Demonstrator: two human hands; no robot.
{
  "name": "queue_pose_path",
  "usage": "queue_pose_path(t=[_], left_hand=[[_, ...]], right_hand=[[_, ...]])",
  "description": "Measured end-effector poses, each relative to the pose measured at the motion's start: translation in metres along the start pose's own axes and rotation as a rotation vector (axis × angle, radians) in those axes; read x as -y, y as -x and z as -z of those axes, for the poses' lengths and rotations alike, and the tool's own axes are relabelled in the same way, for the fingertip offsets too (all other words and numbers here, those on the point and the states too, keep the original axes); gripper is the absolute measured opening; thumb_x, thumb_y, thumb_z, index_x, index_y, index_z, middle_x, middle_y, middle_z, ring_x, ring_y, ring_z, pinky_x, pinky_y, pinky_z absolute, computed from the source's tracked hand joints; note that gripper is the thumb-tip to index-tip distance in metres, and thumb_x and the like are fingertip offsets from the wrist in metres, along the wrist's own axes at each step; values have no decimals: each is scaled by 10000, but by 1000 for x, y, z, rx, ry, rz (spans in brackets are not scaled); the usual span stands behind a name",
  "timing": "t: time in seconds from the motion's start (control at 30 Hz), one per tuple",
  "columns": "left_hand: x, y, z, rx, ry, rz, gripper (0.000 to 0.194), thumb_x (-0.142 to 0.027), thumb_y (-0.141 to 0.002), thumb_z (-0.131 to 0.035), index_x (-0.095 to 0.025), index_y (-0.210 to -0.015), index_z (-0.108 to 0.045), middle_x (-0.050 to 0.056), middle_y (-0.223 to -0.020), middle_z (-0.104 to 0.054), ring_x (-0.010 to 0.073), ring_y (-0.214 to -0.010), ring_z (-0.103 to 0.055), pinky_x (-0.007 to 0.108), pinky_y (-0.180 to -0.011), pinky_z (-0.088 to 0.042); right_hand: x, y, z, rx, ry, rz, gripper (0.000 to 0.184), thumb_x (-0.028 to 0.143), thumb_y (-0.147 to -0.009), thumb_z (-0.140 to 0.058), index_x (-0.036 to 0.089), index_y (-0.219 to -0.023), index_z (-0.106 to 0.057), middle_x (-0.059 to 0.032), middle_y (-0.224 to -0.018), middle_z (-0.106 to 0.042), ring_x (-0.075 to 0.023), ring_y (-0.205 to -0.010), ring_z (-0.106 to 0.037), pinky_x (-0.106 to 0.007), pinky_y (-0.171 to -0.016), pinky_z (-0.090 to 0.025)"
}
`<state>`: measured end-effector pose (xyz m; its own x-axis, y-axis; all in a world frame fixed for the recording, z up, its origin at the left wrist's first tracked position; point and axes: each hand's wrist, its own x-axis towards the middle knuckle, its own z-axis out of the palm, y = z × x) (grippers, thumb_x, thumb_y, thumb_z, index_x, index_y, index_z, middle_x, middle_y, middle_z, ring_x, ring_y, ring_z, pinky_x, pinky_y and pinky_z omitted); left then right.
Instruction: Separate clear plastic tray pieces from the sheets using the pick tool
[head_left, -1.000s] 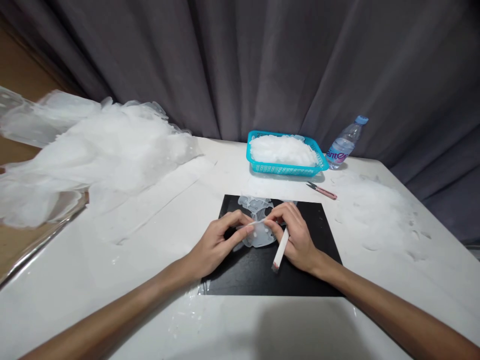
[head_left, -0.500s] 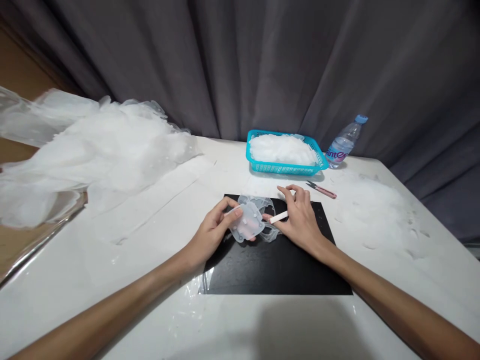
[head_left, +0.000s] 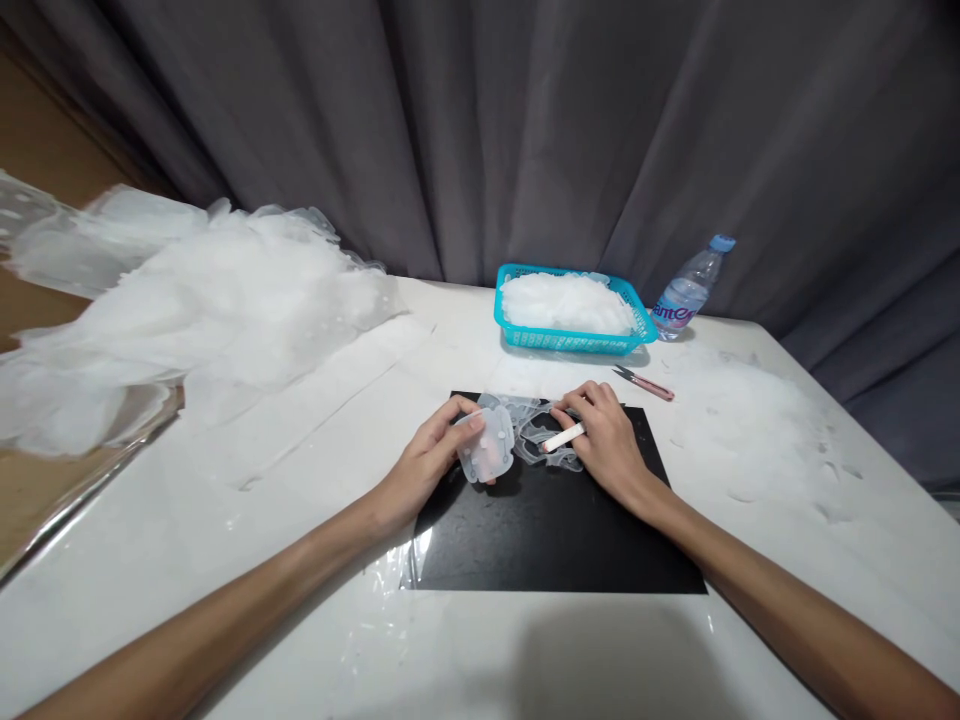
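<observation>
Whitish pile [head_left: 225, 290] on far left of table [head_left: 315, 620]. Left hand [head_left: 429, 458] pinching scalloped translucent piece [head_left: 491, 448] above black board [head_left: 540, 540] — openwork scraps [head_left: 517, 412] just right of it, on board's far part. Right hand [head_left: 604, 438] gripping white stick [head_left: 562, 438] over scraps — snips [head_left: 645, 384] farther right.

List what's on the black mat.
On the mat: translucent scraps near its far edge. The right hand covers part of them; the left hand and its translucent piece hide whatever lies beneath.
</observation>
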<state>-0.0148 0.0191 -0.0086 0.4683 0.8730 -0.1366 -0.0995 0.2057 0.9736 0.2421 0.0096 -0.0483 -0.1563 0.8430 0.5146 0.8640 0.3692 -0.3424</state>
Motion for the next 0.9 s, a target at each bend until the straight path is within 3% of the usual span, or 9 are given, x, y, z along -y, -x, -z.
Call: queue_pose_path(t=[0.17,0.37,0.67,0.77,0.9], left_hand=[[-3,0,-1,9,-22,-16,272,-455,-1018,-639,-204,-948,-563,-17,-702,-688,127,-584,-610,251,-615,-481],[-2,-1,-1,24,-57,-34,270,-457,-1020,-632,-200,-960,-573,-4,-728,-689,134,-615,-611,251,-601,-478],[0,1,-1,29,-76,-23,285,-483,-1011,-640,-209,-971,-575,-13,-722,-675,140,-603,-600,257,-596,-474],[-1,2,-2,31,-80,-34,288,-481,-1001,-655,-207,-951,-583,-21,-700,-656,133,-590,-582,251,-588,-455],[-1,4,-2,0,-100,-60,268,-474,-980,-697,-214,-983,-632,-26,-717,-634,131,-626,-579,236,-584,-456]], right_hand=[[3,-1,4,-42,-58,-75,204,288,-1093,-490,211,-979,-641,-80,-949,-697,-259,-881,-593,-382,-769,-456],[5,-2,5,-33,-44,-105,188,279,-1084,-460,218,-977,-603,-81,-940,-699,-257,-859,-604,-363,-749,-441],[5,-1,4,9,-10,-157,263,374,-1091,-461,217,-952,-620,-71,-859,-674,-259,-815,-618,-364,-715,-442],[5,0,3,-19,16,-154,300,452,-1076,-508,191,-1032,-649,-106,-958,-681,-292,-925,-616,-404,-802,-489],[1,2,-3,-77,144,-140,552,592,-1013,-570,119,-1291,-626,-236,-1288,-600,-389,-1164,-528,-529,-950,-504]])
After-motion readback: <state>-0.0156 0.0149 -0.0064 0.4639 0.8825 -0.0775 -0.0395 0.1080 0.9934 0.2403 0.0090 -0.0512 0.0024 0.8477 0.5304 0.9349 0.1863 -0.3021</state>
